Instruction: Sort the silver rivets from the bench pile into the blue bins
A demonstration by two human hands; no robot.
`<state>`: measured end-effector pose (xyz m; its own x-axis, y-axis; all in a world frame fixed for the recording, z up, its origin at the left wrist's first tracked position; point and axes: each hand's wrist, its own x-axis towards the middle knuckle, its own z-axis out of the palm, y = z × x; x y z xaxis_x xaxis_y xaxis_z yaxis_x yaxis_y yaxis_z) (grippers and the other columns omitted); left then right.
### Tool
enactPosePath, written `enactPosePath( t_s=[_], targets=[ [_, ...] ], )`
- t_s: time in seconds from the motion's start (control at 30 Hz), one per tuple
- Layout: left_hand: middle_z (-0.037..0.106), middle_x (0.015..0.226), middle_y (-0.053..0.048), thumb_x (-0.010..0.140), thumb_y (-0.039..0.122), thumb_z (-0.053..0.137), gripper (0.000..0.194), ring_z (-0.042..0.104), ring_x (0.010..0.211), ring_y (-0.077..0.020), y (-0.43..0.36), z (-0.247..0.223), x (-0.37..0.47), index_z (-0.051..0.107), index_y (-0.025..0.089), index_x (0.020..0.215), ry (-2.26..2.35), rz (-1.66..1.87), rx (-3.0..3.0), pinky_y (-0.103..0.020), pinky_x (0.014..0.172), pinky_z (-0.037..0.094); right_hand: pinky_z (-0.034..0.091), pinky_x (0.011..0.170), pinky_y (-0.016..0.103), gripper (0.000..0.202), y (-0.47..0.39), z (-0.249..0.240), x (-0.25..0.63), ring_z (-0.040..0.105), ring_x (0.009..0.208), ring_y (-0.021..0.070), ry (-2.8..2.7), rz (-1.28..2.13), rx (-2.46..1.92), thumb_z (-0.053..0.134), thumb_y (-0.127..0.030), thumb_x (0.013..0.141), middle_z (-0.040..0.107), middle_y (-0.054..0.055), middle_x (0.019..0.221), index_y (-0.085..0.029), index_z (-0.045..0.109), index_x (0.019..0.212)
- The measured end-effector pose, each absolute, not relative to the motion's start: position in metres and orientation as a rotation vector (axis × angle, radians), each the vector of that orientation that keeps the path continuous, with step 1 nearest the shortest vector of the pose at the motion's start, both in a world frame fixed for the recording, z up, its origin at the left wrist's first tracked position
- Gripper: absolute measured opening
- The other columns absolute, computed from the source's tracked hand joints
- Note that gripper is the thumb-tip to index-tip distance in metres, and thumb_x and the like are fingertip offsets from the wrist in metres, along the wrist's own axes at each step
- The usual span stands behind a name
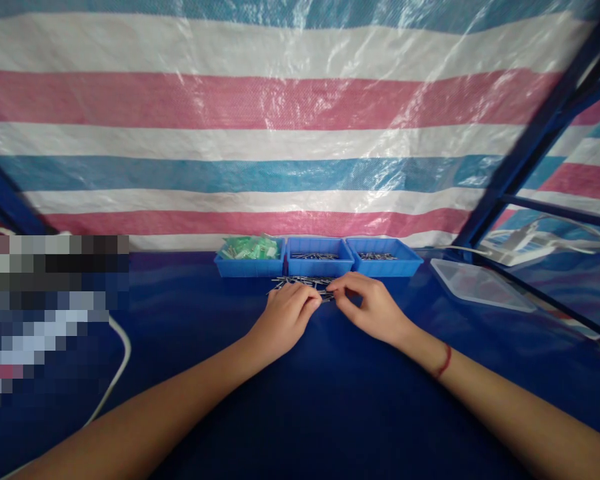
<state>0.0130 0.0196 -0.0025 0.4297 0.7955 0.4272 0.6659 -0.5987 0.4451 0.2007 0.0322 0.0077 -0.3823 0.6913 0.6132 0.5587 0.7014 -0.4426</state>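
My left hand [287,317] is closed, thumb pressed against the curled fingers, at the front edge of a loose pile of thin metal pins [305,280]. What it holds, if anything, is hidden behind the fingers. Close beside it on the right, my right hand [373,308] has its fingers bent in. Their tips close on a thin dark metal pin [326,292] that shows in the narrow gap between both hands. Part of the pile lies out of sight behind the left hand.
Behind the pile stand three blue bins in a row: a left bin [250,269] with green packets [250,247], a middle bin [320,269] and a right bin [390,269] with metal pins. A clear plastic lid [480,285] and a power strip [523,248] lie right; a white cable [125,340] left.
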Motion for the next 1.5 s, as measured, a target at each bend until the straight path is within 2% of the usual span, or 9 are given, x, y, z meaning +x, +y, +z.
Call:
enactPosePath(
  t_s=[0.2, 0.37, 0.67, 0.83, 1.17, 1.37, 1.5],
  targets=[
    [0.063, 0.087, -0.002, 0.091, 0.023, 0.043, 0.013, 0.058, 0.084, -0.0169, 0.026, -0.006, 0.011, 0.056, 0.019, 0.088, 1.245, 1.026, 2.365, -0.031, 0.077, 0.042, 0.043, 0.053, 0.023, 0.006, 0.018, 0.007, 0.186, 0.053, 0.058, 0.0117, -2.012, 0.396, -0.963, 0.057, -0.021, 0.079, 0.059, 0.000, 0.066, -0.019, 0.062, 0.081],
    [0.063, 0.087, -0.002, 0.091, 0.023, 0.044, 0.013, 0.059, 0.084, -0.0166, 0.025, -0.006, 0.010, 0.056, 0.019, 0.088, 1.186, 1.076, 2.385, -0.031, 0.077, 0.043, 0.040, 0.051, 0.023, 0.013, 0.015, 0.005, 0.183, 0.050, 0.055, 0.0108, -1.926, 0.496, -1.034, 0.056, -0.028, 0.083, 0.056, -0.001, 0.063, -0.018, 0.061, 0.076],
    [0.063, 0.090, -0.004, 0.089, 0.024, 0.048, 0.010, 0.057, 0.087, -0.0172, 0.021, -0.002, 0.011, 0.056, 0.019, 0.093, 1.095, 1.108, 2.405, -0.032, 0.080, 0.043, 0.040, 0.053, 0.023, 0.012, 0.012, 0.008, 0.184, 0.049, 0.057, 0.0111, -1.893, 0.478, -1.003, 0.055, -0.026, 0.083, 0.055, -0.001, 0.065, -0.018, 0.059, 0.075],
    [0.061, 0.085, -0.003, 0.088, 0.022, 0.048, 0.009, 0.057, 0.084, -0.0165, 0.019, 0.000, 0.012, 0.056, 0.019, 0.083, 1.069, 1.105, 2.426, -0.030, 0.078, 0.044, 0.040, 0.053, 0.023, 0.010, 0.011, 0.011, 0.185, 0.049, 0.058, 0.0109, -1.920, 0.454, -0.974, 0.054, -0.023, 0.083, 0.055, 0.000, 0.066, -0.018, 0.058, 0.075],
    [0.061, 0.082, -0.001, 0.085, 0.020, 0.052, 0.005, 0.058, 0.077, -0.0141, 0.020, 0.000, 0.011, 0.055, 0.019, 0.081, 1.111, 1.270, 2.304, -0.027, 0.074, 0.046, 0.040, 0.053, 0.023, 0.007, 0.021, 0.007, 0.188, 0.048, 0.057, 0.0107, -2.077, 0.406, -0.937, 0.054, -0.018, 0.081, 0.053, -0.002, 0.062, -0.019, 0.059, 0.076],
    [0.062, 0.087, -0.003, 0.084, 0.017, 0.051, 0.010, 0.059, 0.082, -0.0148, 0.018, 0.000, 0.011, 0.056, 0.019, 0.093, 1.055, 1.260, 2.341, -0.028, 0.076, 0.047, 0.040, 0.054, 0.024, 0.010, 0.021, 0.004, 0.189, 0.047, 0.056, 0.0106, -2.108, 0.419, -0.940, 0.056, -0.020, 0.082, 0.053, -0.001, 0.063, -0.019, 0.065, 0.079],
    [0.062, 0.087, -0.004, 0.086, 0.021, 0.050, 0.010, 0.059, 0.082, -0.0151, 0.017, 0.002, 0.011, 0.058, 0.019, 0.092, 1.002, 1.226, 2.364, -0.029, 0.077, 0.047, 0.042, 0.055, 0.025, 0.013, 0.022, 0.003, 0.187, 0.051, 0.059, 0.0122, -2.064, 0.539, -0.922, 0.055, -0.026, 0.083, 0.057, 0.000, 0.065, -0.019, 0.065, 0.077]
  ],
)
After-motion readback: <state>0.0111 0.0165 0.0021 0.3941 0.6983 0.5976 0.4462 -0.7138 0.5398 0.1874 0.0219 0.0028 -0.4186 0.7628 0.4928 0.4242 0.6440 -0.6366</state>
